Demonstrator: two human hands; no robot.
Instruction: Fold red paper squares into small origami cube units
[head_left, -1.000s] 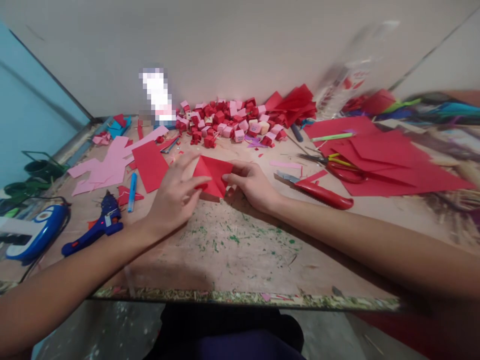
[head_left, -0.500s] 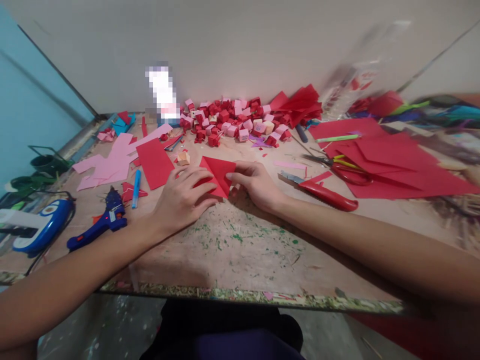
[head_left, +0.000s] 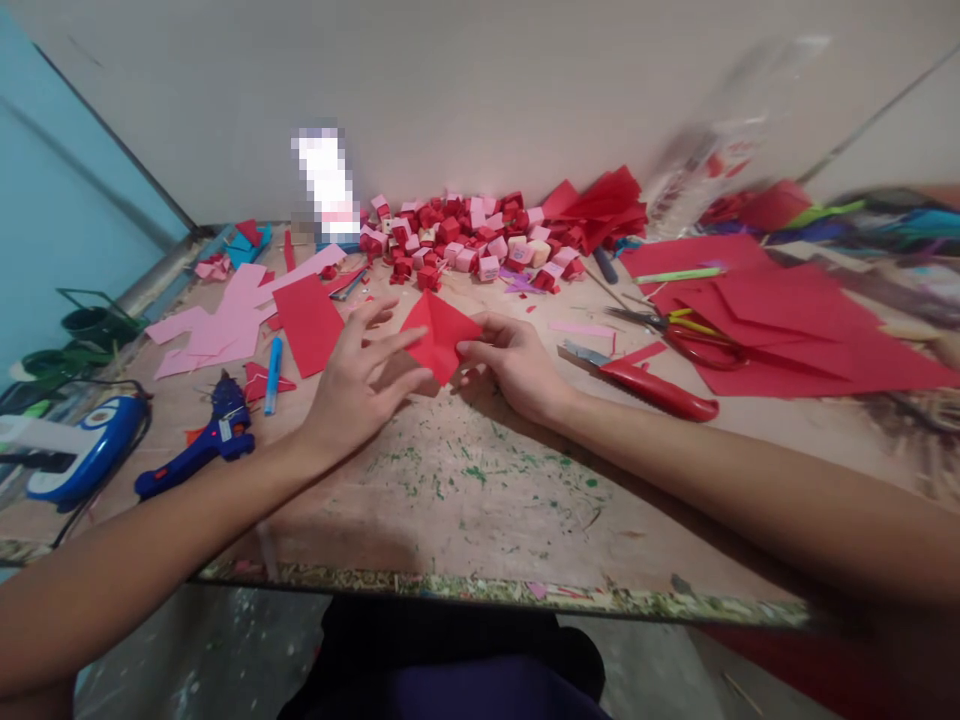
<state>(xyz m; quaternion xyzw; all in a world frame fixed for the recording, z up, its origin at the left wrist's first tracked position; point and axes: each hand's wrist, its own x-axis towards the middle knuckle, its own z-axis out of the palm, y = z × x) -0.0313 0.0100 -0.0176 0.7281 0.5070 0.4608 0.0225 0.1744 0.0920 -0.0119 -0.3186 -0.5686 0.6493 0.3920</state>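
A small folded piece of red paper (head_left: 439,335) stands up between my two hands at the middle of the table (head_left: 480,500). My left hand (head_left: 358,382) has its fingers stretched out, the fingertips touching the paper's left side. My right hand (head_left: 514,365) pinches the paper's right edge with thumb and fingers.
A heap of small red and pink paper cubes (head_left: 465,245) lies at the back. Red sheets (head_left: 765,310), scissors (head_left: 675,330) and a red-handled cutter (head_left: 645,385) lie right. Pink offcuts (head_left: 217,325), a red sheet (head_left: 307,320), a blue marker (head_left: 272,362) and a blue glue gun (head_left: 195,450) lie left.
The red paper has been lifted and turned from lying flat under my left hand to standing up between both hands. My left fingers have spread out.
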